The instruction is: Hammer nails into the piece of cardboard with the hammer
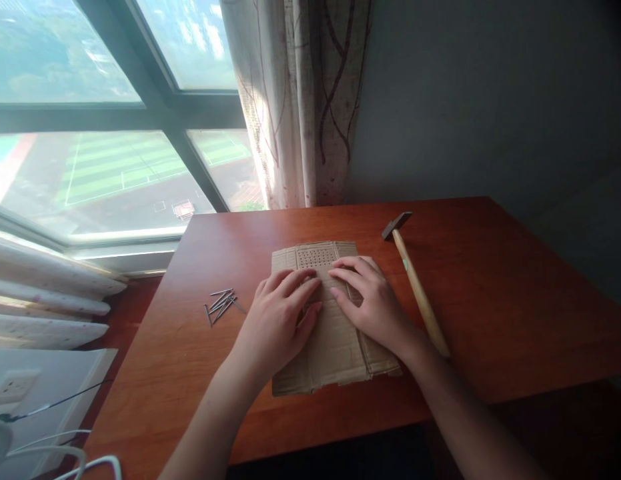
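A creased piece of brown cardboard (335, 350) lies flat on the wooden table, with rows of small holes near its far edge. My left hand (283, 310) rests on its left half, fingers stretched out and pointing right. Opposite it, my right hand (367, 293) lies on the right half with fingers apart. Both sets of fingertips touch or hover just over the cardboard below the holes. To the left, several loose nails (221, 305) lie in a small pile. On the right is a hammer (415, 277) with a wooden handle, its dark head pointing away from me.
The reddish-brown table (515, 300) stands beside a window (125, 160) at the left and a grey wall (465, 100) at the back. A patterned curtain (295, 100) hangs behind the table's far edge. White cables (65, 453) run at the lower left, near a wall socket (15, 388).
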{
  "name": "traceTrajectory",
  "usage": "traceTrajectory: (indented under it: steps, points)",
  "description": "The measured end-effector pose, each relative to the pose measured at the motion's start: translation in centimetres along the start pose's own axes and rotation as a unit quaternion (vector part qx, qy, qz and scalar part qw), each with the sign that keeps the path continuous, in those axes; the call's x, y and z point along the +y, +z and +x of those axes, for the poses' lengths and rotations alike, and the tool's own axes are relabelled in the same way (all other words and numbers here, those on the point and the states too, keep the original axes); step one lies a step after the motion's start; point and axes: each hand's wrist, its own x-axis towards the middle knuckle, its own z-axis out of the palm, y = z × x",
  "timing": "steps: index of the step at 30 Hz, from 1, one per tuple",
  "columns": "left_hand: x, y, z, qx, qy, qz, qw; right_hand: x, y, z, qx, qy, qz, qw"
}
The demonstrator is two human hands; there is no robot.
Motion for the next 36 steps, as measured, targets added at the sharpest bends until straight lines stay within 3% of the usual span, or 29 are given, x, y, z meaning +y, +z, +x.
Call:
traceTrajectory:
  steps: [11,16,22,26,30,33,36]
  points:
    - [-0.6,1.0,-0.7,0.042,-0.021,-0.060,0.997,1.7,-0.1,0.3,-0.023,0.013,0.067,0.997]
    - [-0.4,0.8,-0.5,0.053,-0.032,-0.086,0.994,2.8,-0.3,0.1,0.003,0.003,0.126,0.992]
    - [-0.2,-0.1,-0.6,0.123,-0.051,-0.120,0.984,3.1,-0.8,-0.4,0.063,0.046,0.138,0.987]
    - [-1.8,-0.7,-1.9,0.174,-0.126,-0.148,0.965,4.4,-0.8,-0.5,0.147,0.127,0.130,0.972]
    - [-5.2,-1.1,-4.3,0.178,-0.254,-0.149,0.939,6.2,-0.7,-0.6,0.161,0.184,0.116,0.963]
    - [-7.7,-1.3,-6.4,0.143,-0.337,-0.020,0.930,7.1,-0.8,-0.7,0.166,0.192,0.103,0.962]
    - [-9.2,-1.8,-8.2,0.088,-0.405,0.103,0.904,7.3,-0.9,-0.7,0.169,0.194,0.085,0.963]
